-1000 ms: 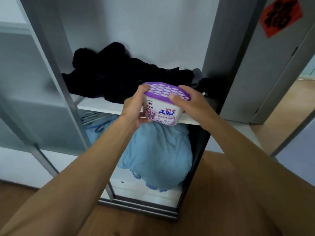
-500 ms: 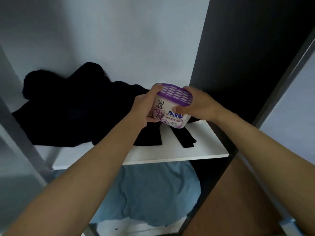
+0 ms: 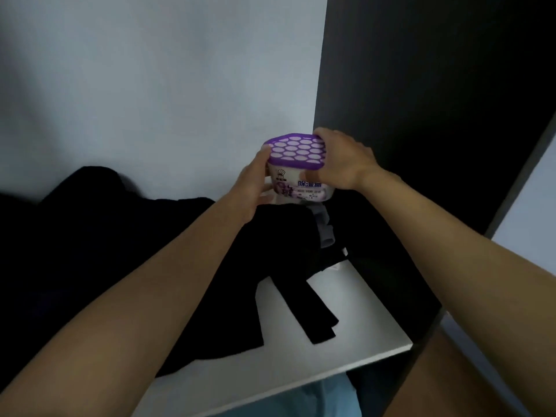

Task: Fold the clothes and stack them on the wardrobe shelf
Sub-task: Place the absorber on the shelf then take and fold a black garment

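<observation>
A white box with a purple honeycomb lid (image 3: 296, 155) hangs above the back right corner of the white wardrobe shelf (image 3: 355, 299). My left hand (image 3: 255, 182) grips its left side and my right hand (image 3: 343, 161) grips its right side and lid edge. Unfolded black clothes (image 3: 99, 266) lie spread over the shelf's left and middle, with dark strips (image 3: 304, 308) trailing toward the front. A small grey garment (image 3: 325, 230) sits just below the box.
The wardrobe's dark side panel (image 3: 421, 100) rises on the right, close to my right hand. The pale back wall (image 3: 150, 85) stands behind the shelf. Blue fabric (image 3: 328, 398) shows in the compartment below the shelf's front edge.
Both hands have carried the box further in and to the right, toward the shelf's back right corner. My view has moved closer to the shelf.
</observation>
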Demonstrator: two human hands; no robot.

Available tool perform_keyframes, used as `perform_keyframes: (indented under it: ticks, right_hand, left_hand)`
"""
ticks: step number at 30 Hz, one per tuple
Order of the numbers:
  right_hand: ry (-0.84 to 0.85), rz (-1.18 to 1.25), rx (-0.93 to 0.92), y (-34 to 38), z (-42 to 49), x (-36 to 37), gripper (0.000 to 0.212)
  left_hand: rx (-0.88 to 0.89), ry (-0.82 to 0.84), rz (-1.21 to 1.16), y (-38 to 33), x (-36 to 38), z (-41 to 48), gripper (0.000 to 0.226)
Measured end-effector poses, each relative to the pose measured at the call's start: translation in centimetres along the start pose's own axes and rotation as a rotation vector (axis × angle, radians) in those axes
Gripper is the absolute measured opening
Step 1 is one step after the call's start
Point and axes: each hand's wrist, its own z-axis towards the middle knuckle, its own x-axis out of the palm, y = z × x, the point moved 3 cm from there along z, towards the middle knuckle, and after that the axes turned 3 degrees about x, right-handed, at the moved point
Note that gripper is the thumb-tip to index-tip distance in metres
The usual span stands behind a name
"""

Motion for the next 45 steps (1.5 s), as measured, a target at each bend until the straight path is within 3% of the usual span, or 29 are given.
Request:
perform_keyframes:
  ticks: [4,6,8,10,14,16,18,20,23,30,34,38,45]
  right_hand:
    - [-0.126,-0.072,0.037,-1.9,4.3,2.4,0.087]
    - [-0.139,-0.071,0.092,-3.1,6.2,3.8,0.085]
    - [-0.122,-0.079,0.135,-4.2,8.1,5.3,0.084]
    - [-0.101,-0.092,0.167,-5.0,10.0,6.7,0.082]
    - [-0.102,-0.119,0.215,-6.5,13.1,9.5,0.084]
    - [-0.087,-0.109,0.227,-6.8,14.3,10.9,0.085]
    - [-0.039,-0.085,0.239,-6.9,15.2,12.0,0.084]
    - [0.017,-0.082,0.26,-7.4,15.6,13.3,0.083]
    - [0.073,-0.093,0.281,-7.8,15.8,15.5,0.082]
    - [0.177,-0.175,0.278,-8.7,15.5,18.9,0.09]
    - [0.249,-0.27,0.258,-8.9,15.3,19.9,0.087]
    - [0.238,-0.533,0.198,-8.2,15.6,19.8,0.087]
    - [0.3,-0.629,0.163,-8.1,16.0,19.4,0.079]
  left_hand:
    - [0.01,-0.077,0.093,3.2,-0.2,5.0,0.043]
    - [0.049,-0.085,0.375,5.3,-0.6,7.6,0.031]
    - [0.103,0.014,0.668,7.3,-0.1,10.4,0.024]
    - [0.064,0.168,0.799,9.2,1.1,12.8,0.019]
    - [-0.057,0.511,0.975,14.0,3.7,15.2,0.042]
    - [-0.063,0.563,1.012,15.7,3.1,15.1,0.046]
    - [0.001,0.544,1.033,16.2,1.7,15.3,0.045]
    - [0.038,0.491,1.034,16.0,0.4,15.8,0.059]
    - [0.116,0.322,1.126,16.4,-1.1,16.1,0.071]
    - [0.289,0.297,1.043,20.6,-1.4,17.7,0.057]
    - [0.328,0.214,1.064,22.5,-1.5,19.4,0.097]
    - [0.301,0.208,1.065,23.2,-1.4,20.0,0.093]
    - [0.279,0.271,1.097,22.5,-1.3,19.8,0.085]
